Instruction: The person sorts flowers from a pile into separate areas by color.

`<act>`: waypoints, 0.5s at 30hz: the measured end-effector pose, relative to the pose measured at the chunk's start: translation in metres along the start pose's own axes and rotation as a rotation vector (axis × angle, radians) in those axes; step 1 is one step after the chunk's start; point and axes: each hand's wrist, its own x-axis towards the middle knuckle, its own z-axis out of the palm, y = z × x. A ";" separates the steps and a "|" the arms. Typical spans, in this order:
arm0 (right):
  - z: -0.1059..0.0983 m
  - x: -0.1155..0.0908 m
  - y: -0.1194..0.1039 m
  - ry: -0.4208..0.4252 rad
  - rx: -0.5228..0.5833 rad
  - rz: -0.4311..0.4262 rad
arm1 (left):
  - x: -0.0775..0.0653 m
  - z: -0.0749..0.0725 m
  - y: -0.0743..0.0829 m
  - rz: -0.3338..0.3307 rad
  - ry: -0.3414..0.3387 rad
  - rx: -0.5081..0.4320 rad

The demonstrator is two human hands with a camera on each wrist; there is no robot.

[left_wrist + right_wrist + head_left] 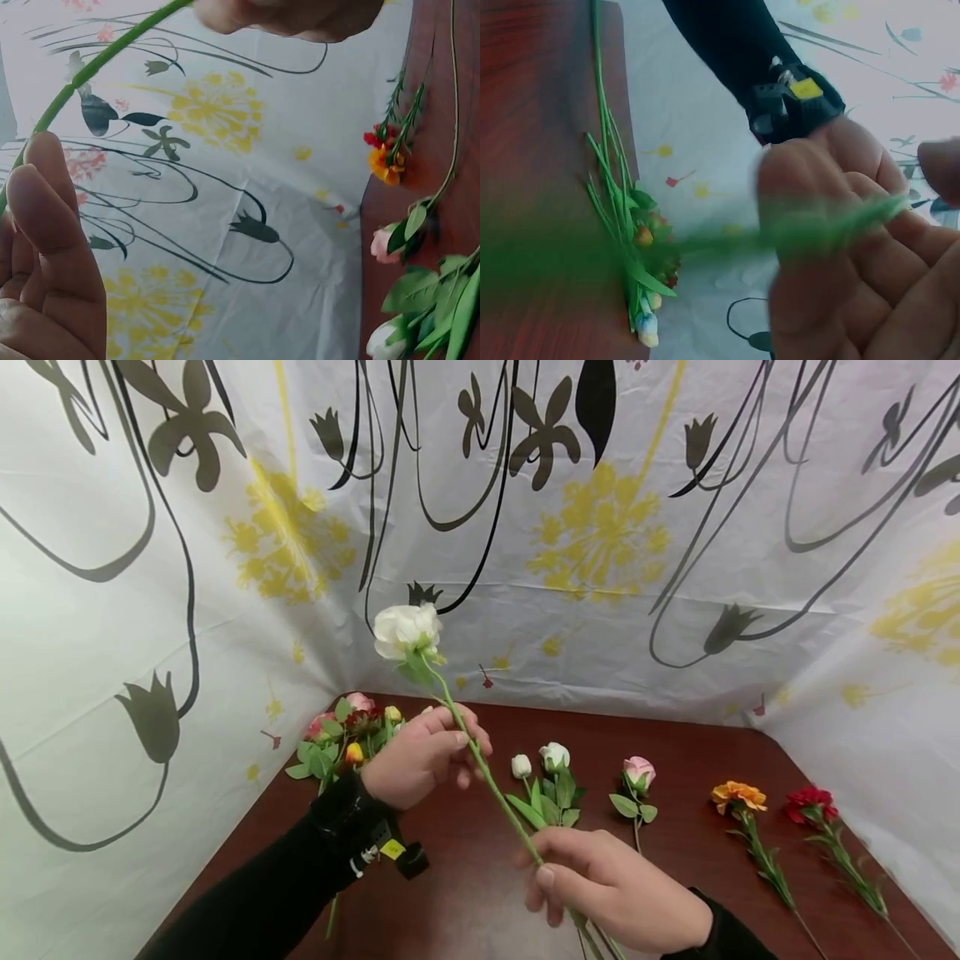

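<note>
A white rose (407, 632) with a long green stem (491, 783) is held up slantwise over the table, its bloom at the upper left. My left hand (427, 756) holds the upper stem between thumb and fingers, a little below the bloom. Lower down, my right hand (607, 885) pinches the stem between thumb and forefinger. In the left wrist view the stem (112, 61) runs past the left thumb up to the right hand (300, 16); the bloom is outside that view. The right wrist view shows the stem (735, 244) as a green blur.
On the dark red table (450, 893) lie a white tulip (521, 767), another white rose (555, 756), a pink rose (639, 772), an orange flower (738, 796) and a red flower (810, 803). A mixed bunch (322, 747) lies far left. A patterned curtain (480, 560) surrounds the table.
</note>
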 end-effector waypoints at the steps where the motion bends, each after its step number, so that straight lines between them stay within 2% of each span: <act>1: 0.000 0.000 0.000 0.005 -0.001 -0.002 | 0.001 0.000 -0.004 -0.009 -0.001 0.000; 4: 0.000 0.000 0.001 0.041 -0.060 0.030 | 0.004 0.002 -0.017 -0.036 -0.009 0.018; 7: -0.001 -0.002 0.004 0.079 -0.167 0.095 | 0.008 0.002 -0.028 -0.084 -0.017 0.113; 9: -0.003 -0.006 0.008 0.116 -0.278 0.173 | 0.010 0.000 -0.036 -0.131 -0.018 0.209; 13: -0.012 -0.019 0.024 0.185 -0.498 0.291 | 0.008 -0.009 -0.051 -0.242 -0.001 0.466; 15: -0.018 -0.028 0.035 0.203 -0.561 0.331 | 0.005 -0.014 -0.058 -0.276 0.021 0.575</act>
